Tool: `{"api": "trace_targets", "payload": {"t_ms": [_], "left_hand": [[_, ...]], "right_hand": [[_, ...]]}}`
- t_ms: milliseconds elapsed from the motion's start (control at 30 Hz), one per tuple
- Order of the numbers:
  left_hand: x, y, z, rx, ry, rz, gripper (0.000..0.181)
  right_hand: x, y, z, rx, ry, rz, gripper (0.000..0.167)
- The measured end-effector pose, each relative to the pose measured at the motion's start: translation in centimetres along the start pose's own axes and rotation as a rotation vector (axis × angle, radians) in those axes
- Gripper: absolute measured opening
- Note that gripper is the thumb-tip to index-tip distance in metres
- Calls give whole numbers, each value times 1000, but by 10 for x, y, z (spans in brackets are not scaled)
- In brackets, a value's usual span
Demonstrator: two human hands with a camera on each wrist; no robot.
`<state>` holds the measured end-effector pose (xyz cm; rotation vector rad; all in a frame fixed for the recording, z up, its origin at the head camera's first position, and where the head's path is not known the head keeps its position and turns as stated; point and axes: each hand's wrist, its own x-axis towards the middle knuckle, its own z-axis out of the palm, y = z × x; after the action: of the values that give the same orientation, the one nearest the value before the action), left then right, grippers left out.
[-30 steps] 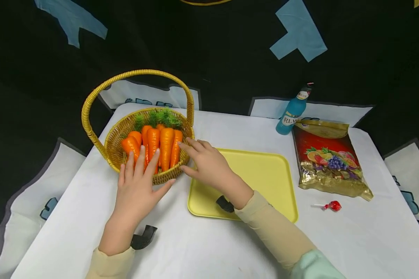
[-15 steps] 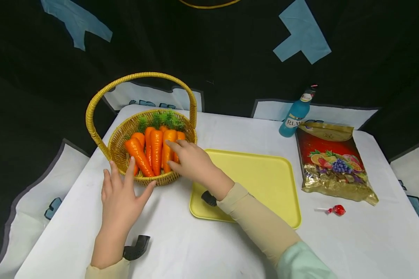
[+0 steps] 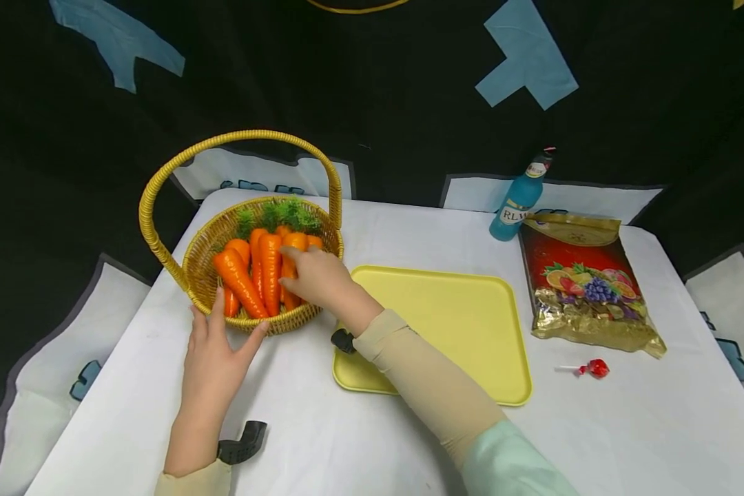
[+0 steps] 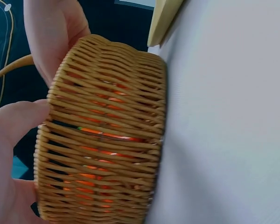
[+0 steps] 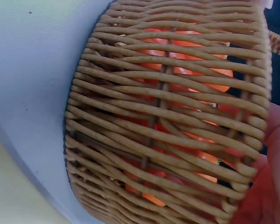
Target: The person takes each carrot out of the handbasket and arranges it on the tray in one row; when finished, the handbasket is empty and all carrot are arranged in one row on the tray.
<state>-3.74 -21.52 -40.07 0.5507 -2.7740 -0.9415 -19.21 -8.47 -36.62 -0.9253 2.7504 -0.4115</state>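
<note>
My left hand (image 3: pixel 211 375) is at the near left of the wicker basket (image 3: pixel 299 318), fingers spread against its rim; in the left wrist view its thumb (image 4: pixel 25 114) touches the woven rim (image 4: pixel 60 77). Inside lie several orange carrots (image 3: pixel 270 272) with green tops towards the back. My right hand (image 3: pixel 324 281) reaches over the right rim, thumb and index finger apart on a carrot (image 3: pixel 289 299) at the right of the bunch. The right wrist view has this hand (image 5: pixel 268 177) partly hidden behind the basket wall (image 5: pixel 163 107), so whether it holds the carrot firmly is unclear.
A yellow tray (image 3: pixel 452 324) lies right of the basket, under my right forearm. Farther right are a blue bottle (image 3: pixel 519 200), a red and gold bag (image 3: pixel 589 282) and a red lollipop (image 3: pixel 597 368). The basket's tall handle (image 3: pixel 242 136) arches above it.
My right hand has moved left from beside the basket, over the rim and onto the carrots. My left hand has shifted left and down from over the carrots to the near rim.
</note>
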Motion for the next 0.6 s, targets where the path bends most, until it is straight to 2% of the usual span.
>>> {"api": "trace_targets", "payload": {"t_ms": [367, 600], "left_hand": [[7, -6, 15, -143, 24, 41, 94], [4, -9, 18, -190, 40, 14, 93]], "right_hand": [[13, -9, 15, -55, 88, 32, 52], [12, -15, 21, 13, 178, 89, 51]]}}
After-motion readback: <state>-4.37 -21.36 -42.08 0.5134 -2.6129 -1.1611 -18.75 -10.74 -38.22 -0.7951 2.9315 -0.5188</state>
